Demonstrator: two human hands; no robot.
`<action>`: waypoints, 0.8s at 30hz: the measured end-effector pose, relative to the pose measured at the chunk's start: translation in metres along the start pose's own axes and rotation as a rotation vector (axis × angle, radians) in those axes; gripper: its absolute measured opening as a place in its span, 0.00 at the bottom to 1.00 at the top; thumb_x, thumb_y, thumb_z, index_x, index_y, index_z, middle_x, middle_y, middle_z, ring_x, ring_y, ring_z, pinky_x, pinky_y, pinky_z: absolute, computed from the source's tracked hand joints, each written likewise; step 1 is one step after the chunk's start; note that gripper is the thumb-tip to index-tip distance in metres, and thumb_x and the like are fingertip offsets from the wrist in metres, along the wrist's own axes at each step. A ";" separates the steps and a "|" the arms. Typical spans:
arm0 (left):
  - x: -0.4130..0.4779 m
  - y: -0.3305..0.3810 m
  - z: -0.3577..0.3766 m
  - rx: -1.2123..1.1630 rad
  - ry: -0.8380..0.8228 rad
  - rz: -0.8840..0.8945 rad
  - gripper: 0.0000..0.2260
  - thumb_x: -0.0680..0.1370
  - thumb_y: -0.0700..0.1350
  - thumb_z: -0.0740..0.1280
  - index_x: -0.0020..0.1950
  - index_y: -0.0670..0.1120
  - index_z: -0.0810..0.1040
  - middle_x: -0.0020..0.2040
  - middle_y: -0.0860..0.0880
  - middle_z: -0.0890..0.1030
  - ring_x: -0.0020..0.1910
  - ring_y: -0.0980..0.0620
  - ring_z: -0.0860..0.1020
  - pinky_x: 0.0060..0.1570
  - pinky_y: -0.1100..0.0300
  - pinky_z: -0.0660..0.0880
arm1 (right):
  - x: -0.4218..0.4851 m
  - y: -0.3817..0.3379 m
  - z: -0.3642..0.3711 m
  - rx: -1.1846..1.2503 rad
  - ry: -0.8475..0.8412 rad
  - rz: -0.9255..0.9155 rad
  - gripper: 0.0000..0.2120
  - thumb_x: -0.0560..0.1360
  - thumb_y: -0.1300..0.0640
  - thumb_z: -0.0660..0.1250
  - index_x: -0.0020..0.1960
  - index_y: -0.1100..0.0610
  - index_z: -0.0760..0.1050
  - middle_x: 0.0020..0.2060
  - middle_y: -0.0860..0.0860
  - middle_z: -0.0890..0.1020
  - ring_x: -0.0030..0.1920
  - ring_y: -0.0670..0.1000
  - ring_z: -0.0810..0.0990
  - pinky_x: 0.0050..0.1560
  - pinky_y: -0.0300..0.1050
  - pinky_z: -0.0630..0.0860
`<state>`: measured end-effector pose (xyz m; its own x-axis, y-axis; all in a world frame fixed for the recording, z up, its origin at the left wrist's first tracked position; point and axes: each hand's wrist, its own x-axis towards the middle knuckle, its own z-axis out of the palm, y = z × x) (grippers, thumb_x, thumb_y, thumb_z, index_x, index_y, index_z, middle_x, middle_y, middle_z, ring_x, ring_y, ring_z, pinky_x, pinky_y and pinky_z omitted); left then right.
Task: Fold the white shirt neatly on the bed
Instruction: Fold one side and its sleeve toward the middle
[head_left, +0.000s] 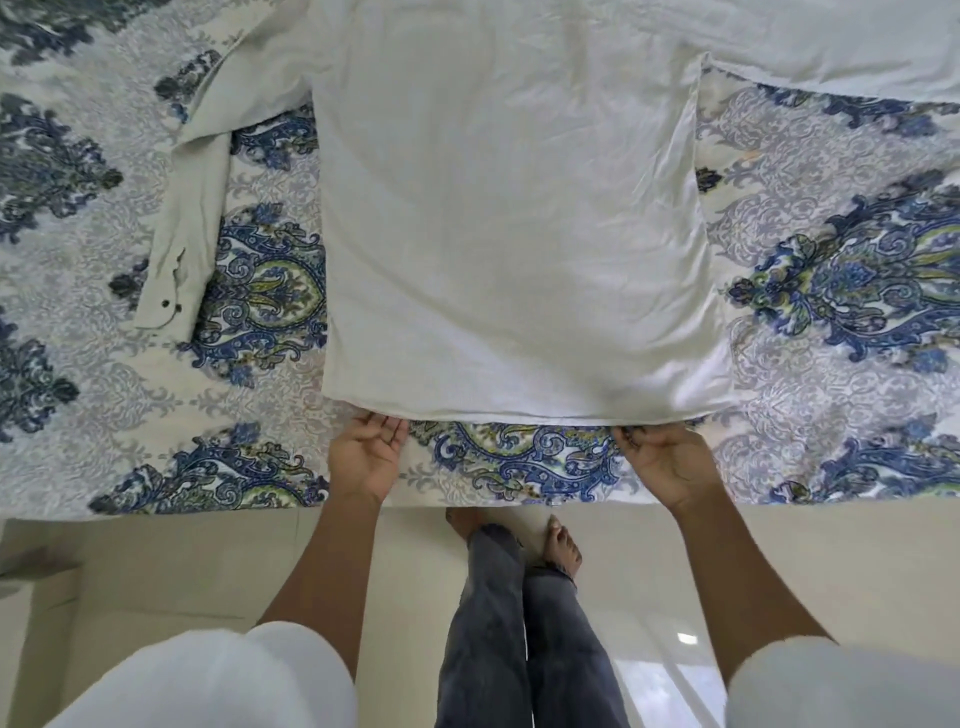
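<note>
Two hands meet the near hem (519, 415) of the white shirt (509, 234), which lies spread on the bed (831, 291), long axis running straight away from the person; the left hand (366, 452) lies palm-up, fingers (387, 425) loosely open beside the hem; the right hand (670, 462) curls its fingers there, grip untellable; both equally near.

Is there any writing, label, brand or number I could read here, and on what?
None can be read. The white shirt shows no label or print; its cuff has only two dark buttons. The bed cover bears a blue paisley pattern, no words.
</note>
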<state>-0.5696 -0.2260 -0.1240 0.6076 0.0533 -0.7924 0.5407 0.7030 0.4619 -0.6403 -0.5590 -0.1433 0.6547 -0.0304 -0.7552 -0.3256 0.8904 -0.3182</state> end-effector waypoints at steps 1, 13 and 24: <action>-0.002 -0.009 0.004 0.029 -0.017 -0.027 0.21 0.50 0.34 0.75 0.41 0.44 0.78 0.32 0.49 0.83 0.37 0.51 0.83 0.43 0.57 0.82 | 0.002 0.008 0.004 0.000 0.037 0.012 0.36 0.35 0.70 0.77 0.44 0.60 0.77 0.38 0.55 0.85 0.41 0.53 0.85 0.42 0.49 0.82; -0.009 -0.079 0.062 0.338 -0.036 -0.225 0.06 0.77 0.32 0.61 0.44 0.39 0.76 0.38 0.45 0.85 0.43 0.49 0.81 0.62 0.53 0.72 | 0.006 0.050 0.061 -0.417 0.170 0.075 0.10 0.78 0.68 0.58 0.44 0.59 0.76 0.30 0.50 0.84 0.33 0.47 0.84 0.40 0.41 0.81; -0.012 -0.101 0.071 0.365 -0.046 -0.264 0.05 0.77 0.32 0.63 0.44 0.39 0.76 0.37 0.47 0.84 0.53 0.45 0.79 0.60 0.54 0.73 | 0.003 0.057 0.062 -0.592 0.272 0.082 0.04 0.75 0.63 0.64 0.42 0.58 0.76 0.29 0.49 0.82 0.25 0.44 0.80 0.25 0.33 0.70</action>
<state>-0.5904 -0.3479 -0.1325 0.4421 -0.1319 -0.8872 0.8455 0.3915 0.3631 -0.6142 -0.4805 -0.1283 0.4418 -0.1560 -0.8834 -0.7381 0.4965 -0.4568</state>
